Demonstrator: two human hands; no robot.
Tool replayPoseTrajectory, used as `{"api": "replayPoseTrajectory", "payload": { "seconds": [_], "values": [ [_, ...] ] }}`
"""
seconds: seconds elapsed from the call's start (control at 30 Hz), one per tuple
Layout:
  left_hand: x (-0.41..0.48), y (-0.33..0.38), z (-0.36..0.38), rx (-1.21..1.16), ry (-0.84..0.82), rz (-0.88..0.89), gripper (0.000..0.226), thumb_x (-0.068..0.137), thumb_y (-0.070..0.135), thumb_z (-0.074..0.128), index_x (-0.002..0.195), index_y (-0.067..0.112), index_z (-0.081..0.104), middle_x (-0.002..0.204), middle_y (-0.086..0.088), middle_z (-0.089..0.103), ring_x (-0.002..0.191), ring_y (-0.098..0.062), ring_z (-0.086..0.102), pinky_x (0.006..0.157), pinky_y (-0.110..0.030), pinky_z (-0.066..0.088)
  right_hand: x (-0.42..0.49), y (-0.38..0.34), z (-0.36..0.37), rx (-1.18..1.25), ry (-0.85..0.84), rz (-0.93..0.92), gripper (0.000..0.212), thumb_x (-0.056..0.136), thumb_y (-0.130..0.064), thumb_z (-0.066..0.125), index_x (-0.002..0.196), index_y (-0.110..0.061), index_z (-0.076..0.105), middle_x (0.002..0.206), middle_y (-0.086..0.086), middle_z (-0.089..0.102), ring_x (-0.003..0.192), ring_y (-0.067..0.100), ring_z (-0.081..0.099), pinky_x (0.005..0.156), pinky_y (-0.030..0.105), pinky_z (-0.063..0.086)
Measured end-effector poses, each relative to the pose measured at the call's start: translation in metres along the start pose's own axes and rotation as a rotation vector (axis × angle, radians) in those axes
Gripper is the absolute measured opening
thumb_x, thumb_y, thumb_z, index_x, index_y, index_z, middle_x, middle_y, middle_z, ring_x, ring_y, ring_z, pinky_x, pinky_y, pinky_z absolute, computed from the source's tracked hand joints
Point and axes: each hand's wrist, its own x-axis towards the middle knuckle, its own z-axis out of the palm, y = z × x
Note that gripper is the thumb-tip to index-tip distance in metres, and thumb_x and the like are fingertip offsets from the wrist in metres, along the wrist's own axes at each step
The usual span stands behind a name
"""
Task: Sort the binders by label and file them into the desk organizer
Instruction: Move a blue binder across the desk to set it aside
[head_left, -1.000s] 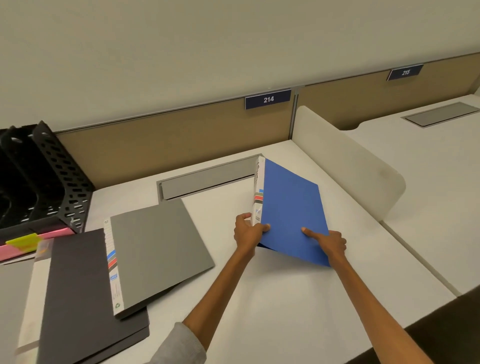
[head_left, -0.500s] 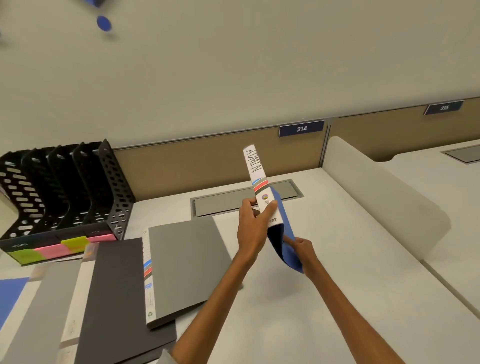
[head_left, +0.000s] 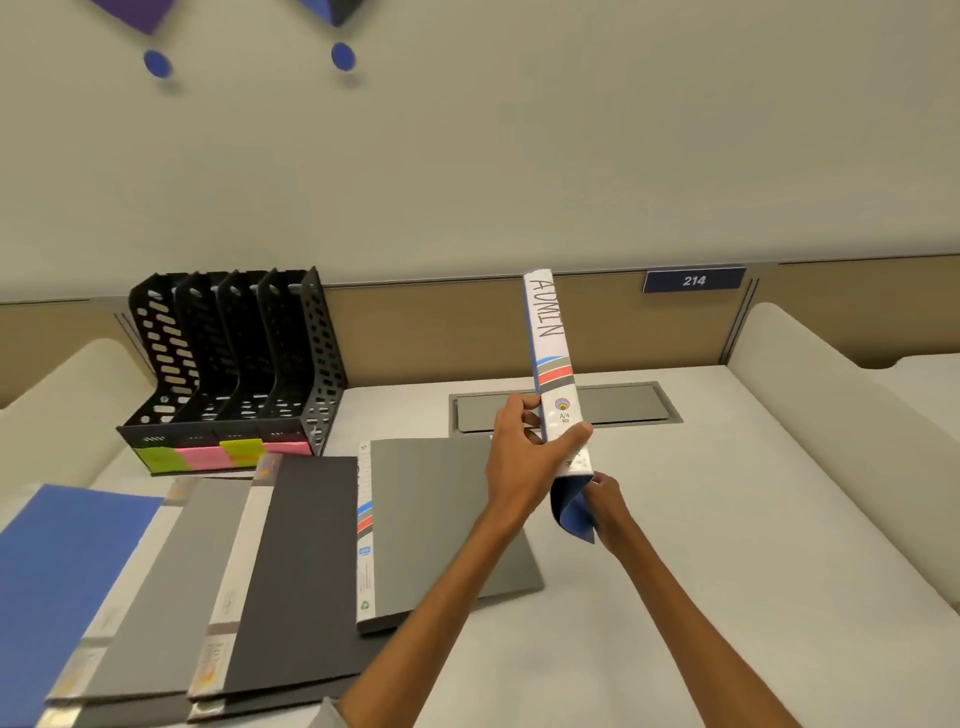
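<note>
Held binder: the blue binder (head_left: 553, 364) is off the table, right of centre, its white spine facing the camera and lettered "ADMIN".
Long axis: near upright, top leaning a little left and away; the blue covers hang below the spine.
Left grip: the left hand (head_left: 524, 457) is wrapped round the low part of the spine, thumb across its face.
Right grip: the right hand (head_left: 605, 493) pinches the lower edge of the blue cover, just beneath the left hand.
Desk organizer: the black perforated desk organizer (head_left: 234, 358) stands far left against the partition, with four upright slots. None shows a binder in it.
Slot tags: green, pink and yellow sticky notes (head_left: 218, 452) run along its front lip; their writing is too small to read.
Relation that counts: the organizer lies to the left of and slightly beyond the held binder, and the left hand is the nearer one. The binder is already on end, so it probably needs carrying across more than turning.
Step, as judged: label read, slot not yet chosen.
Waiting pile: a grey binder (head_left: 441, 519), a dark binder (head_left: 301, 561), a pale grey binder (head_left: 171, 571) and a second blue binder (head_left: 67, 561) lie flat, overlapping, near left.
Table: the white table (head_left: 753, 545) has a grey cable cover (head_left: 613, 408) behind the hands.
</note>
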Motion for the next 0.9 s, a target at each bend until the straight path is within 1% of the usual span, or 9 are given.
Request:
{"api": "replayPoseTrajectory", "payload": {
  "seconds": [0.07,0.13,0.23,0.37,0.47,0.63,0.73,0.83,0.9],
  "values": [
    [0.002,-0.005,-0.012,-0.024,0.020,-0.022,0.046,0.063,0.046,0.078,0.100,0.034,0.052,0.108,0.003,0.063,0.088,-0.008,0.066,0.079,-0.036,0.058,0.003,0.000,0.011,0.017,0.025,-0.048,0.022,0.094,-0.019,0.062,0.098,0.002,0.064,0.096,0.020,0.067,0.088,0.036,0.061,0.087,0.049,0.051],
    [0.002,-0.010,-0.026,-0.038,0.048,-0.046,0.045,0.067,0.037,0.078,0.104,0.026,0.055,0.109,0.001,0.065,0.091,-0.011,0.067,0.081,-0.040,0.059,0.003,0.000,0.024,-0.004,0.040,-0.060,0.031,0.090,-0.029,0.067,0.094,0.002,0.064,0.093,0.017,0.066,0.088,0.032,0.058,0.080,0.044,0.049],
    [0.003,-0.020,-0.052,-0.016,0.102,-0.063,0.042,0.070,0.032,0.076,0.105,0.023,0.055,0.109,0.001,0.065,0.095,-0.013,0.066,0.079,-0.040,0.059,0.004,0.002,0.041,-0.026,0.060,-0.086,0.038,0.084,-0.042,0.071,0.085,-0.005,0.062,0.082,0.006,0.063,0.075,0.021,0.058,0.062,0.025,0.045],
    [0.005,-0.037,-0.088,0.033,0.154,-0.102,0.035,0.082,0.023,0.074,0.114,0.018,0.060,0.111,0.002,0.067,0.098,-0.016,0.067,0.080,-0.038,0.060,0.001,0.008,0.061,-0.010,0.059,-0.158,0.034,0.083,-0.038,0.072,0.090,-0.006,0.063,0.088,0.004,0.066,0.070,0.013,0.061,0.055,0.018,0.045],
    [0.004,-0.051,-0.110,0.054,0.177,-0.150,0.029,0.084,0.025,0.072,0.111,0.020,0.063,0.105,0.005,0.070,0.091,-0.017,0.070,0.076,-0.037,0.061,-0.001,0.013,0.069,0.000,0.057,-0.166,0.039,0.082,-0.033,0.075,0.097,0.001,0.063,0.097,0.011,0.069,0.075,0.021,0.065,0.058,0.022,0.048],
    [-0.010,-0.085,-0.140,0.048,0.200,-0.234,0.006,0.084,0.023,0.070,0.089,0.026,0.067,0.084,0.013,0.074,0.073,-0.009,0.073,0.062,-0.030,0.061,0.001,0.025,0.078,-0.050,0.073,-0.135,0.063,0.074,-0.035,0.083,0.113,0.005,0.055,0.112,0.016,0.065,0.097,0.033,0.065,0.072,0.036,0.055],
    [-0.020,-0.114,-0.154,0.100,0.203,-0.293,0.006,0.083,0.020,0.069,0.087,0.023,0.066,0.087,0.014,0.072,0.070,-0.006,0.072,0.059,-0.026,0.058,-0.004,0.032,0.083,-0.119,0.092,-0.095,0.072,0.071,-0.036,0.085,0.121,-0.001,0.047,0.120,0.013,0.059,0.103,0.031,0.062,0.087,0.043,0.056],
    [-0.025,-0.142,-0.162,0.175,0.204,-0.360,0.010,0.085,0.022,0.068,0.093,0.018,0.063,0.096,0.009,0.071,0.071,-0.010,0.071,0.060,-0.024,0.056,-0.008,0.037,0.084,-0.191,0.110,-0.100,0.072,0.069,-0.036,0.086,0.120,-0.008,0.043,0.122,0.008,0.055,0.103,0.025,0.059,0.082,0.036,0.052],
    [-0.029,-0.159,-0.164,0.235,0.203,-0.406,0.015,0.087,0.024,0.067,0.099,0.017,0.060,0.101,0.005,0.069,0.075,-0.012,0.070,0.060,-0.023,0.054,-0.007,0.039,0.085,-0.287,0.123,-0.099,0.073,0.068,-0.037,0.087,0.120,-0.008,0.044,0.123,0.009,0.054,0.107,0.027,0.057,0.087,0.040,0.052]
  ]
}}
